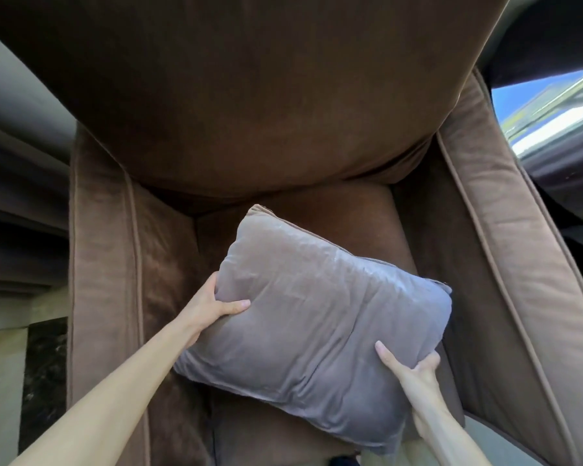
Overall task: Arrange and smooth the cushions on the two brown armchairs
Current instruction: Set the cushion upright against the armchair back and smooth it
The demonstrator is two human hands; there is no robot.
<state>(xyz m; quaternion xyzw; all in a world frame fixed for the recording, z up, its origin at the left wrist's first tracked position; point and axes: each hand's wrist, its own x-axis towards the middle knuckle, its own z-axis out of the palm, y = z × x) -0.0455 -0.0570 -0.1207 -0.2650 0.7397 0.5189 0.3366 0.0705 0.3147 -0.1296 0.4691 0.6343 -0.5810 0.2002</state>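
Note:
A brown velvet armchair fills the view, with a large brown back cushion leaning over its seat. A grey-mauve throw cushion is held tilted above the seat, its far corner pointing toward the back cushion. My left hand grips its left edge, thumb on top. My right hand grips its lower right edge, fingers pressed into the fabric. Only this one armchair is in view.
The left armrest and right armrest flank the seat. A pale wall and dark stone panel lie at the left. A bright window shows at the upper right.

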